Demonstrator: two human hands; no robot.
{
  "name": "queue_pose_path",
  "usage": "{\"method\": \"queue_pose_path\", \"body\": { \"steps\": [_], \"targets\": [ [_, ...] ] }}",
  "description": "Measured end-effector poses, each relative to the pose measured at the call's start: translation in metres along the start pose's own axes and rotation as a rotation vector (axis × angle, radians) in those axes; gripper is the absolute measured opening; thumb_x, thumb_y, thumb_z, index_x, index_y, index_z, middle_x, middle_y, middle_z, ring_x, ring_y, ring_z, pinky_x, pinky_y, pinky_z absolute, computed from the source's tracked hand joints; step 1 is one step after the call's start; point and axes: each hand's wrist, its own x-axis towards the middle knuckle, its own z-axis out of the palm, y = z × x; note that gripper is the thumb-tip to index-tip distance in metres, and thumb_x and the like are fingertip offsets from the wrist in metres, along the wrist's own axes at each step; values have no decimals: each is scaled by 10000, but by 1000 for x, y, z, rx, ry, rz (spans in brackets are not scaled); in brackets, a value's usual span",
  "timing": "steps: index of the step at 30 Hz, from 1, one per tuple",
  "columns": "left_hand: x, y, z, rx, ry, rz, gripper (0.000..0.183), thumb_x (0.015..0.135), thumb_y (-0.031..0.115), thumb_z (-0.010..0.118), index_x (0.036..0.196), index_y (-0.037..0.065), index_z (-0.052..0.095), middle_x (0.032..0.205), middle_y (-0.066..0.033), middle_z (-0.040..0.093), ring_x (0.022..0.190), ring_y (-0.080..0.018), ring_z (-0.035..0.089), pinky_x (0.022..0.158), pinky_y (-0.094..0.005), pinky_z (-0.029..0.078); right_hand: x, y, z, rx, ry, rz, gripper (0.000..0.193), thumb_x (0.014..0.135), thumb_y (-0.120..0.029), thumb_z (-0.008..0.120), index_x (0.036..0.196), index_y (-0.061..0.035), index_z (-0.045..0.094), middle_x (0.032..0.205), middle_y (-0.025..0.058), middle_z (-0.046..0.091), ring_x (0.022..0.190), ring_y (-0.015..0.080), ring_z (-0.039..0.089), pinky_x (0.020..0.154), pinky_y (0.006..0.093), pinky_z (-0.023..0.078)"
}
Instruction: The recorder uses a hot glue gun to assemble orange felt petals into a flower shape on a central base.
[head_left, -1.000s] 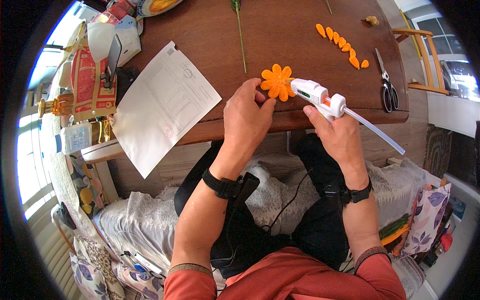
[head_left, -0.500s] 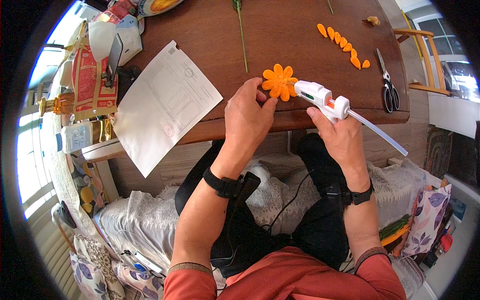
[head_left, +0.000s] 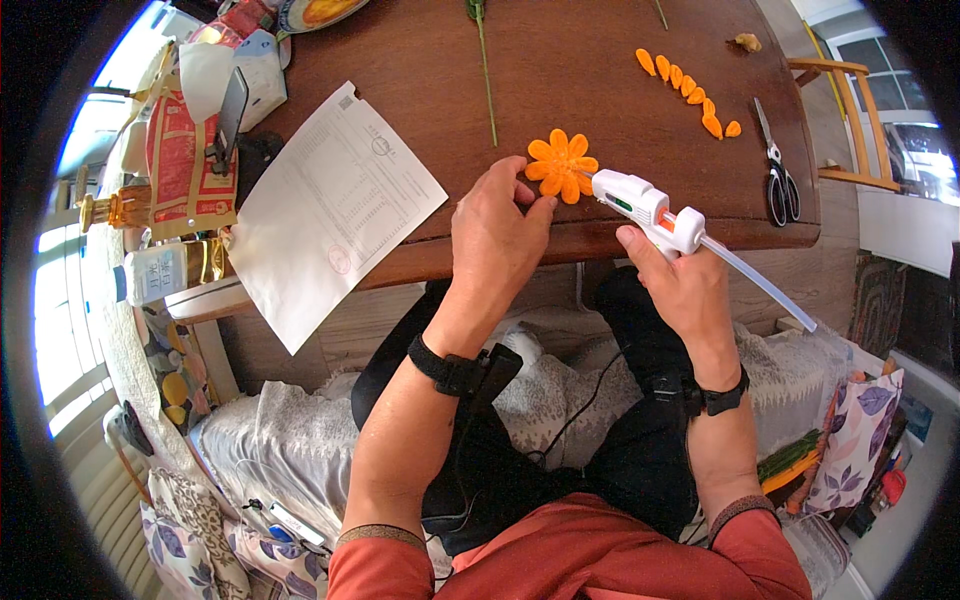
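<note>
An orange flower with rounded, fuzzy petals is at the table's near edge. My left hand has its thumb and fingers bent around the flower's left and lower petals, gripping its rim. In my right hand is a white glue gun, with a long translucent glue stick trailing from its back end. The nozzle points left, at the flower's right-hand petals. Whether it touches them I cannot tell.
Loose orange petals lie in a row at the far right, near black-handled scissors. A printed paper sheet overhangs the table's front edge. Beyond the flower lies a green stem. A phone on a stand and packages crowd the left.
The glue gun and my right hand have shifted slightly right and down. The flower and my left hand have moved only a touch to the right, with the grip unchanged.
</note>
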Motion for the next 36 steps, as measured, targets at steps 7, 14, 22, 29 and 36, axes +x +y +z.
{"method": "queue_pose_path", "body": {
  "steps": [7, 14, 22, 29, 36],
  "targets": [
    [0, 8, -3, -54, -37, -59, 439, 824, 103, 795, 1225, -11, 657, 885, -148, 710, 847, -349, 710, 765, -447, 558, 5, -6, 4, 101, 4, -55, 347, 958, -327, 755, 978, 18, 719, 833, 218, 721, 746, 377, 718, 636, 433, 540],
    [0, 8, -3, -52, -32, -60, 440, 821, 108, 797, 1223, -3, 655, 888, -148, 707, 846, -356, 706, 761, -452, 556, 11, -8, 12, 54, 27, -143, 315, 957, -289, 752, 957, 23, 714, 787, 200, 705, 691, 361, 699, 601, 437, 522],
    [-1, 0, 2, -4, 13, 9, 450, 829, 146, 827, 1233, 21, 675, 861, -112, 730, 736, -234, 710, 691, -369, 565, 12, -10, 17, 42, 10, -132, 340, 983, -329, 716, 1017, 8, 705, 810, 218, 695, 714, 403, 686, 627, 465, 522],
    [0, 0, 2, -5, 10, 9, 448, 828, 142, 825, 1233, 21, 676, 861, -109, 727, 718, -227, 698, 682, -364, 560, 13, -9, 19, 29, 10, -106, 346, 979, -340, 721, 1031, 2, 707, 832, 230, 701, 738, 413, 693, 642, 468, 528],
    [0, -3, 3, -13, 10, 9, 441, 832, 144, 821, 1230, 18, 677, 853, -107, 729, 717, -224, 699, 670, -360, 557, 10, -8, 19, 20, 3, -111, 341, 962, -330, 740, 1013, 6, 714, 823, 224, 708, 740, 409, 706, 632, 471, 533]
  ]
}}
